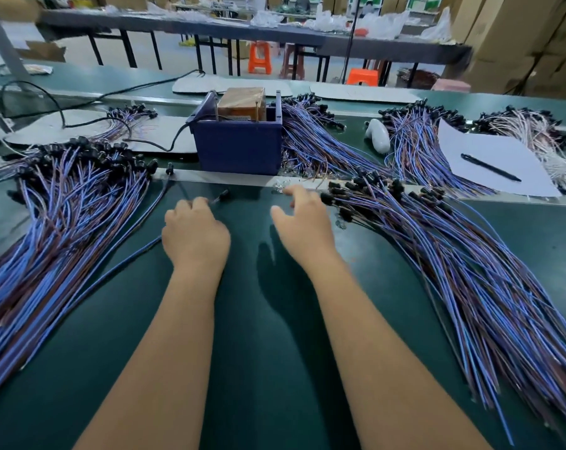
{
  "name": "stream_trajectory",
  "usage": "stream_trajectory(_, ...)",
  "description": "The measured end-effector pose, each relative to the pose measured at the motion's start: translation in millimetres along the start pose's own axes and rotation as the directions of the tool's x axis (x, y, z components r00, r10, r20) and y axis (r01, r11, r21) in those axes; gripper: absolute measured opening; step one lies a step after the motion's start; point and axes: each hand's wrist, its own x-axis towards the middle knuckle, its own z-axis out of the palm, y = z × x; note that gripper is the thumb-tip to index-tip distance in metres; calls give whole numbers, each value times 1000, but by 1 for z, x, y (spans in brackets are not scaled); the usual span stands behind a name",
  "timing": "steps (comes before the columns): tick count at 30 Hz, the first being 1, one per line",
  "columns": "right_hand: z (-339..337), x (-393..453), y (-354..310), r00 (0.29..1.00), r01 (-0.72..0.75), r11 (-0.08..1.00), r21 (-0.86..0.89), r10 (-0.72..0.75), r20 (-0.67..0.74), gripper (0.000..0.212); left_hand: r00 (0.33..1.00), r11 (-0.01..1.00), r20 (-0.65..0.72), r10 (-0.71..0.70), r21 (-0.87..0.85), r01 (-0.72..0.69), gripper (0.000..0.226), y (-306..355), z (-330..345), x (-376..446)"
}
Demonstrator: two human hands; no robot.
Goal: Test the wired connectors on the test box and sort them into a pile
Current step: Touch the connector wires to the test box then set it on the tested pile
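Test box (239, 146): blue, open-topped, at counter (242, 319) centre, brown block inside. Left hand (195, 233) in front of box, grip clenched round one wire (126, 259); its black connector (224, 194) juts past knuckles. Right hand (302, 222) released, fingers spread, fingertips touching connector ends of right pile (453, 271). Left pile (57, 228) fans toward near edge. More bundles behind box. Paper (489, 164) with pen (491, 167) far right.
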Motion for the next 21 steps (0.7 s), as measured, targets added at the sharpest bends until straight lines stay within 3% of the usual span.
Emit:
stream_trajectory(4,27,-7,-3,991,129,991,-35,-128,32,30,1000,999,-11,-3,39,4,34,0,5,2)
stream_trajectory(6,25,-6,-1,992,120,980,156,-126,28,18,999,1000,-36,19,10,-18,31,-1,10,5)
stream_trajectory(9,16,-2,3,1000,-20,873,487,23,0,17,975,946,-198,100,-286,-155,26,5,14,9)
stream_trajectory(11,10,-1,4,996,-92,714,694,78,51,23,959,808,-254,128,-533,-249,22,14,11,8)
stream_trajectory(13,4,-1,3,986,-165,515,841,82,143,27,968,616,-218,126,-747,-249,25,22,9,5)
stream_trajectory(15,2,-1,2,963,-270,352,896,78,260,39,989,346,-98,112,-929,-131,30,26,8,-2)
stream_trajectory(17,3,1,1,935,-351,280,894,52,350,52,980,79,44,193,-996,29,29,28,6,-8)
stream_trajectory(18,3,0,1,926,-371,260,891,38,375,56,960,-6,100,263,-994,105,26,29,4,-11)
stream_trajectory(21,2,-1,0,930,-366,206,908,48,364,43,884,-39,242,399,-959,280,38,27,-4,-12)
